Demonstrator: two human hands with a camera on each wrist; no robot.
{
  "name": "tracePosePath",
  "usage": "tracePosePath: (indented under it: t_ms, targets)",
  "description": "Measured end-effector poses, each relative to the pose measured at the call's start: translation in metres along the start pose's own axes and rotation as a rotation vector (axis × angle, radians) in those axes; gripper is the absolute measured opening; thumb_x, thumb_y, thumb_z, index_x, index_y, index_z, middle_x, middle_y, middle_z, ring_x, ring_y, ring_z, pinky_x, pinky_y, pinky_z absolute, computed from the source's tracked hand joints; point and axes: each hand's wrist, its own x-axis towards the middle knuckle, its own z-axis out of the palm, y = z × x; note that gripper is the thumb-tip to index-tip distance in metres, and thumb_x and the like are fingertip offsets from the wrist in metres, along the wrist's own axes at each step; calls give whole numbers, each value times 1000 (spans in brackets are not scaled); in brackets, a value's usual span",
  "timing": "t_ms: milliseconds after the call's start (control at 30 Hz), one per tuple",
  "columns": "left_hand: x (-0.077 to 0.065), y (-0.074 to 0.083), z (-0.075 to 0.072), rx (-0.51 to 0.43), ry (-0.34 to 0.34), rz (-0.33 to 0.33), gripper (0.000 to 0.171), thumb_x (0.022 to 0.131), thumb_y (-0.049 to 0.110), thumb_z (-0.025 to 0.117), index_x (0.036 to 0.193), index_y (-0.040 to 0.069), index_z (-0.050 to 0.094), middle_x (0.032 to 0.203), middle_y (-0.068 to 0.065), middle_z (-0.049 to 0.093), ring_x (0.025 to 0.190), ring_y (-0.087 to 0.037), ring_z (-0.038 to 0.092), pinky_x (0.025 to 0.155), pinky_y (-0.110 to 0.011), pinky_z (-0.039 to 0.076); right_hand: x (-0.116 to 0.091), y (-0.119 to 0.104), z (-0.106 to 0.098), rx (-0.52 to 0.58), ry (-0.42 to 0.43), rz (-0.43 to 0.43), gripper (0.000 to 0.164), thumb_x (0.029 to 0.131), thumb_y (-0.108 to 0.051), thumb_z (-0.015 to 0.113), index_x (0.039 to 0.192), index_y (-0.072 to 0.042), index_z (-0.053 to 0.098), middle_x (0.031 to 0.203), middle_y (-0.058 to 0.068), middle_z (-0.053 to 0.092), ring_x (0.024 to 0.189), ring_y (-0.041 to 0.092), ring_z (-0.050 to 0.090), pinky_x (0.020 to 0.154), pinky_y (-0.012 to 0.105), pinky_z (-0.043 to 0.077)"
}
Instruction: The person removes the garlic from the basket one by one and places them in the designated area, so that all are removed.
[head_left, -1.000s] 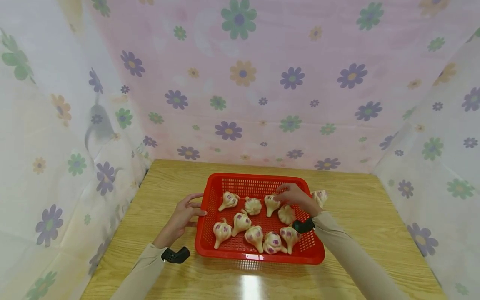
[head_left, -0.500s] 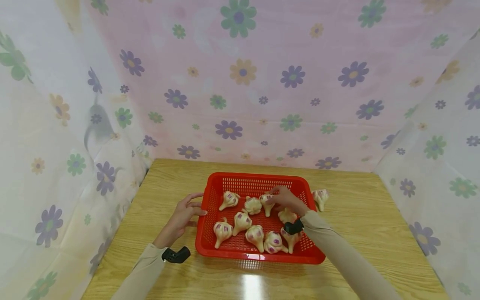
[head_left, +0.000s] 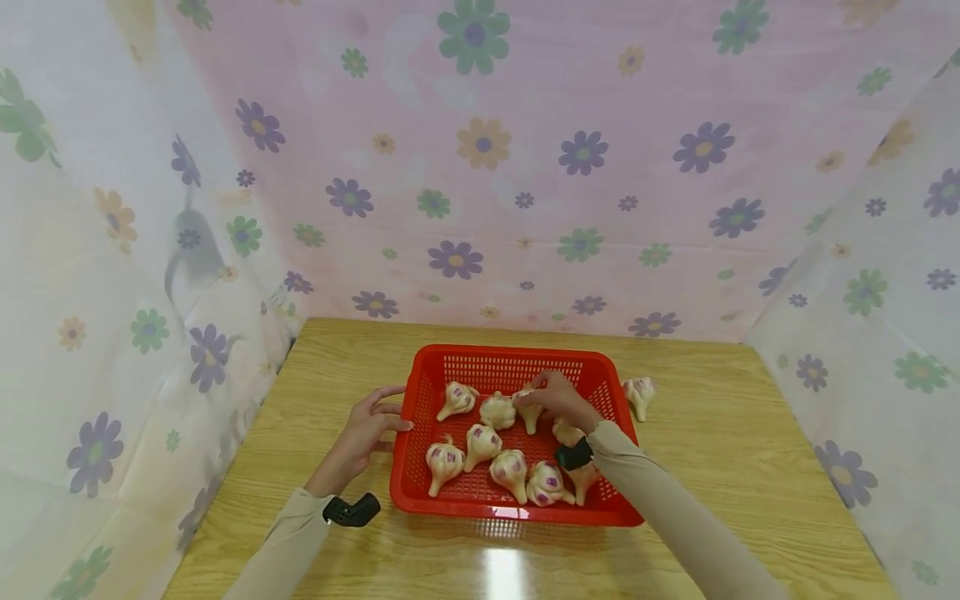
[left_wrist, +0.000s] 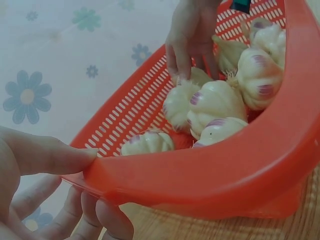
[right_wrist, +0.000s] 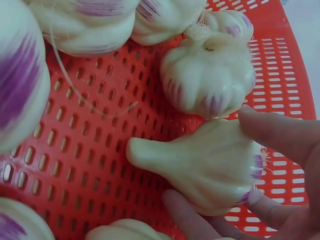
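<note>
A red plastic basket [head_left: 517, 514] with slotted walls holds several garlic bulbs, whitish with purple patches. At its left end, my left hand [head_left: 367, 430] holds the rim, the thumb [left_wrist: 75, 159] on top and the other fingers curled below the edge. Inside toward the back, my right hand [head_left: 561, 400] grips a garlic bulb [right_wrist: 210, 162] by its rounded end, thumb on one side and fingers on the other. That bulb lies on its side, its stem pointing away from the palm, right up against another garlic bulb [right_wrist: 207, 77].
One more garlic bulb [head_left: 639, 397] lies outside the basket, just to its right on the wooden table [head_left: 720, 417]. Flower-patterned cloth [head_left: 525, 208] walls enclose the back and both sides of the table.
My right hand has moved left inside the basket and closed on the garlic bulb, which shifted left toward its neighbour. My left hand stays at the rim.
</note>
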Motion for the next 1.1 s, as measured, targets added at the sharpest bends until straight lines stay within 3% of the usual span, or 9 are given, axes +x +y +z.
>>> tracePosePath:
  t_ms: [233,400,633,1100]
  targets:
    - [-2,5,3,26,28,1,60,74,-2,70,129,17,54,105,-14,60,79,-23,64,56,-38,55,-4,-2,2,27,34,10,38,78,-18,76,99,1,51,95,15,53,76,28,59,68,45,54]
    - [-3,5,3,35,30,3,60,73,-2,69,129,16,55,105,-15,59,77,-23,63,55,-37,54,-6,-3,-1,75,9,-14,37,80,-17,75,103,1,52,98,16,54,76,30,60,69,46,54]
    - [-4,4,3,34,27,10,60,74,-2,70,128,16,55,105,-16,59,75,-23,64,53,-37,54,-13,-6,-13,125,-34,-47,40,84,-20,71,111,2,51,104,18,54,79,32,62,74,50,53]
    - [-4,1,2,9,19,12,61,73,-2,69,129,17,54,105,-15,60,75,-25,65,54,-40,55,-26,-25,-36,136,-35,-54,50,85,-22,71,122,1,48,121,19,49,90,28,60,83,54,49]
